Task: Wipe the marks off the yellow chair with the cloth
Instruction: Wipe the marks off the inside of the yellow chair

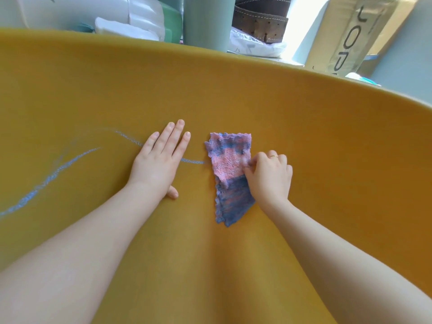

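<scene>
The yellow chair (257,94) fills most of the view. Pale blue chalk marks (46,178) run across its left part, and one line reaches the cloth's left edge. A pink and blue cloth (230,160) lies flat on the chair near the middle. My right hand (268,176) pinches the cloth's right edge with thumb and fingers. My left hand (161,160) rests flat on the chair just left of the cloth, fingers together, covering part of a chalk line.
Behind the chair's rim stand a pale green cylinder (205,19), white plastic packaging (131,22), a brown leather belt (259,22) and a cardboard box (355,36) at the right.
</scene>
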